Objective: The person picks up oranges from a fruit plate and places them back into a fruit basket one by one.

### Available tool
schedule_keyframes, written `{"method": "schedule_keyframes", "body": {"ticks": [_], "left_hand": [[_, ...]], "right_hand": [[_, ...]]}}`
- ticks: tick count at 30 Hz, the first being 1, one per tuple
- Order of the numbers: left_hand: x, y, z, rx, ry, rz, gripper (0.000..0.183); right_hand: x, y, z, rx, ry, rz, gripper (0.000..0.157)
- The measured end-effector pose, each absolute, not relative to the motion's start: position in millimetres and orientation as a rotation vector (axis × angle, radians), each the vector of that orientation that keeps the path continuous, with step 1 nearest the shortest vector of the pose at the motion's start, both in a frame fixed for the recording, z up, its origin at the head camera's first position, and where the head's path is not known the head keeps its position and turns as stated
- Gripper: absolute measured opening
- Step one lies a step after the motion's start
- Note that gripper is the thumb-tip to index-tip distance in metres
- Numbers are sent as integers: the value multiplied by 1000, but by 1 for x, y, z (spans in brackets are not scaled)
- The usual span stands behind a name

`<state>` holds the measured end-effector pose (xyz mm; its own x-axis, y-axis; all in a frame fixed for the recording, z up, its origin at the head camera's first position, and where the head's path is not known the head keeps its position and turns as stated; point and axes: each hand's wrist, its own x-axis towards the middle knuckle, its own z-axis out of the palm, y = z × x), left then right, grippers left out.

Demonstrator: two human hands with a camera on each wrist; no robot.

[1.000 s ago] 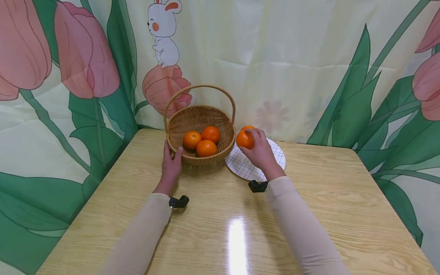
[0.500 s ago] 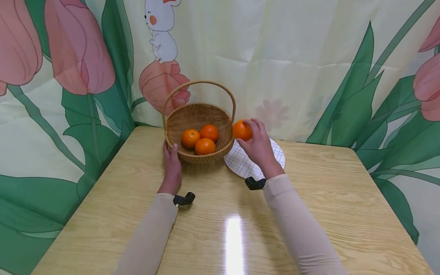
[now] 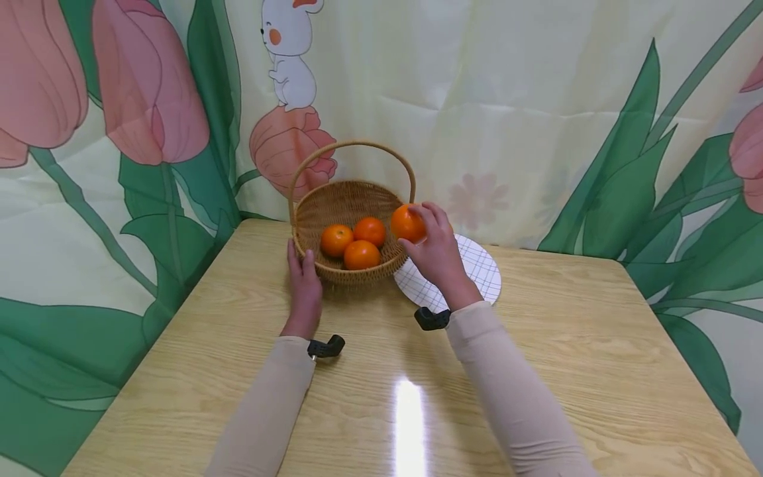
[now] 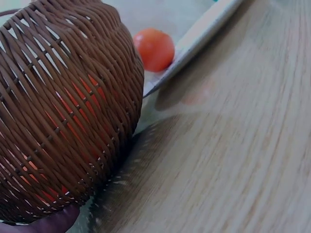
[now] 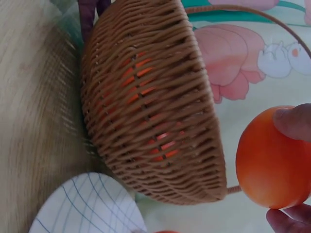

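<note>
A brown wicker basket with a tall hoop handle stands at the back of the table, with three oranges inside. My left hand rests against its left front side, fingers straight along the wall. In my right hand is another orange, pinched between thumb and fingers at the basket's right rim. The right wrist view shows this held orange raised beside the rim. One more orange lies on the white checked plate; my right hand hides it in the head view.
The plate sits right beside the basket, partly under my right hand. A flowered curtain hangs along the table's back edge. Wood-grain table stretches in front and to the right, with a light reflection near the middle.
My right hand has carried the orange leftward, from over the plate to the basket's right rim. My left hand stays at the basket, its fingers now straighter. The camera has shifted slightly.
</note>
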<state>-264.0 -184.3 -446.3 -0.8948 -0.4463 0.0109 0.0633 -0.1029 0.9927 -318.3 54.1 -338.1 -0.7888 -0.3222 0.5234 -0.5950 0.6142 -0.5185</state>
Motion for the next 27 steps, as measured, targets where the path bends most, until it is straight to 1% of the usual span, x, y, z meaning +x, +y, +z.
{"method": "schedule_keyframes", "body": {"ticks": [5,11,13,18,27], "left_hand": [[-264,-182,-448,384,-1859,-1982,59],[-263,-181,-449,374,-1844,-1992,51],[-264,-181,-450,373,-1844,-1999,51],[-266,-183,-452,368,-1843,-1985,59],[-267,-186,-451,348,-1819,-1959,61]], "right_hand": [[-320,48,-343,749,-2495,982,56],[-325,40,-346,771,-2549,960,55],[-326,37,-347,772,-2567,947,55],[-329,29,-349,771,-2609,930,55],[-333,22,-350,806,-2671,883,56]]}}
